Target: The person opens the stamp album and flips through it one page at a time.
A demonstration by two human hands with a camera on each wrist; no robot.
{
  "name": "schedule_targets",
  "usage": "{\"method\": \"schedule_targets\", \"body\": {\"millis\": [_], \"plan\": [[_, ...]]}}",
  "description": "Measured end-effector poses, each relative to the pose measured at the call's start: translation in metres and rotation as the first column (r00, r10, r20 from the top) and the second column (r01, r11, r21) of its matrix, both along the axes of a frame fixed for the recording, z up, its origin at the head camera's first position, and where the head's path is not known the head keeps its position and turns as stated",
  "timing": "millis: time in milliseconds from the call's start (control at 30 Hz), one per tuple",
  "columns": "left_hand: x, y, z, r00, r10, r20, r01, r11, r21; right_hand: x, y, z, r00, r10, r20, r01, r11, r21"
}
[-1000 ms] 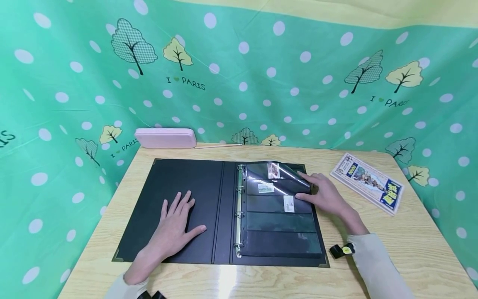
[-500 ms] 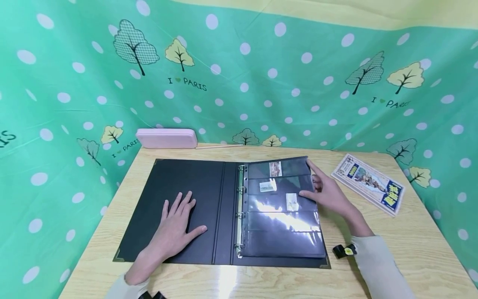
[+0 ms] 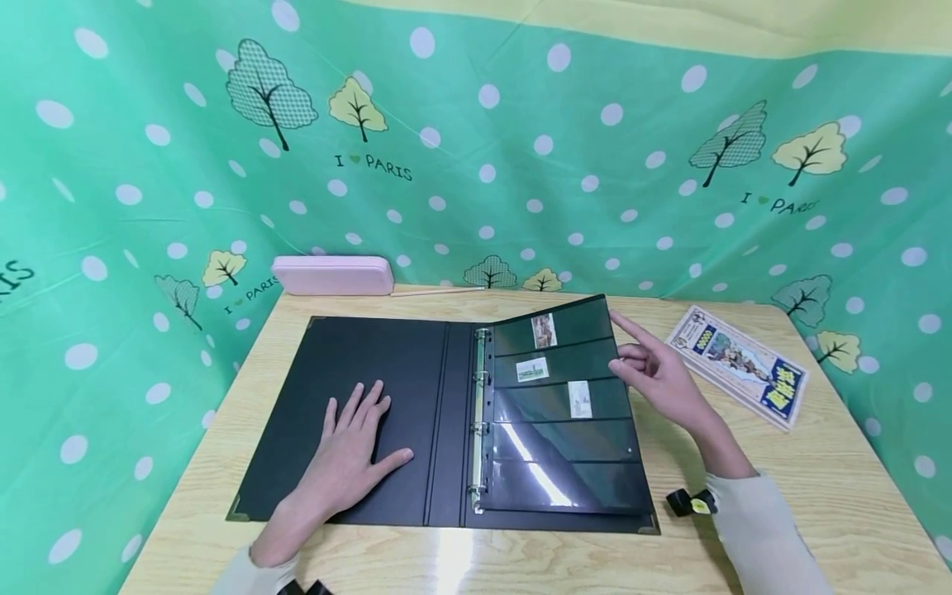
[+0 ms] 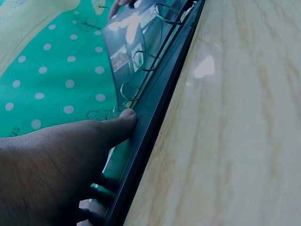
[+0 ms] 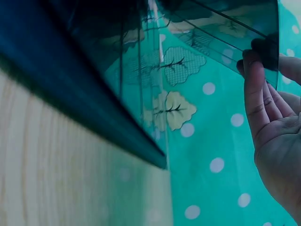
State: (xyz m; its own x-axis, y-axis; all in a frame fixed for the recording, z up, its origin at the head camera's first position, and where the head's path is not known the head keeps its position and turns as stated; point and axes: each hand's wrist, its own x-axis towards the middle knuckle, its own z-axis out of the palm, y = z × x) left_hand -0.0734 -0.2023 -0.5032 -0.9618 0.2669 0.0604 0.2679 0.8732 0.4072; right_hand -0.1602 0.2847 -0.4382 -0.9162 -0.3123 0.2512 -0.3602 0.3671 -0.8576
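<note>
An open black ring-binder stamp album [image 3: 372, 351] lies on the table. My left hand [image 3: 338, 467] rests flat on its inside left cover, fingers spread. At the right edge of the black pocket page [image 3: 561, 446], my right hand [image 3: 662, 388] pinches the sheet between thumb and fingers, holding that side raised. In the right wrist view the fingers [image 5: 256, 84] show against the lifted page [image 5: 235, 23]. Three small stamps sit in the upper pockets: a reddish one [image 3: 544, 330], a green and white one [image 3: 531, 369] and a pale one [image 3: 579, 399]. Metal rings [image 3: 480, 428] hold the page.
A pink case [image 3: 332, 275] stands at the back left, with a thin stick [image 3: 437, 291] beside it. Right of the album lies a printed booklet or packet [image 3: 736, 364]. A green dotted curtain [image 3: 476, 165] borders the wooden table [image 3: 803, 504].
The page's right side has risen and its top corner now stands higher, with the glare shifting. My right hand has moved slightly right with the page edge. My left hand stays put.
</note>
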Motion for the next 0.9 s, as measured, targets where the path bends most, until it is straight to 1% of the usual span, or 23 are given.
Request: {"method": "schedule_targets", "body": {"millis": [133, 267, 367, 500, 633, 700, 800, 900], "plan": [[0.001, 0.0, 0.0, 1.0, 0.001, 0.011, -0.001, 1.0, 0.006, 0.007, -0.006, 0.007, 0.999, -0.002, -0.045, 0.003, 1.0, 0.016], [0.0, 0.0, 0.0, 1.0, -0.002, 0.008, 0.002, 1.0, -0.002, 0.012, -0.01, 0.011, 0.996, 0.003, -0.093, 0.0, 0.999, 0.033], [0.0, 0.0, 0.001, 1.0, -0.002, 0.009, 0.002, 1.0, -0.008, 0.016, -0.015, 0.013, 0.993, 0.036, -0.113, -0.035, 0.999, 0.011], [0.001, 0.001, 0.003, 1.0, -0.003, 0.017, 0.003, 1.0, -0.019, 0.021, -0.022, 0.015, 0.984, 0.121, -0.129, -0.127, 0.991, -0.044], [0.001, 0.005, 0.012, 1.0, -0.015, 0.0, 0.015, 0.999, -0.04, 0.026, -0.029, 0.019, 0.972, 0.204, -0.119, -0.217, 0.97, -0.107], [0.0, 0.009, 0.017, 0.999, -0.024, -0.026, 0.022, 0.999, -0.045, 0.028, -0.032, 0.02, 0.966, 0.235, -0.106, -0.248, 0.96, -0.133], [-0.002, 0.017, 0.025, 0.997, -0.033, -0.069, 0.032, 0.999, -0.015, 0.03, -0.037, 0.021, 0.956, 0.275, -0.097, -0.287, 0.948, -0.138], [-0.005, 0.031, 0.036, 0.99, -0.055, -0.128, 0.063, 0.997, 0.053, 0.033, -0.041, 0.021, 0.946, 0.31, -0.093, -0.319, 0.94, -0.118]]}}
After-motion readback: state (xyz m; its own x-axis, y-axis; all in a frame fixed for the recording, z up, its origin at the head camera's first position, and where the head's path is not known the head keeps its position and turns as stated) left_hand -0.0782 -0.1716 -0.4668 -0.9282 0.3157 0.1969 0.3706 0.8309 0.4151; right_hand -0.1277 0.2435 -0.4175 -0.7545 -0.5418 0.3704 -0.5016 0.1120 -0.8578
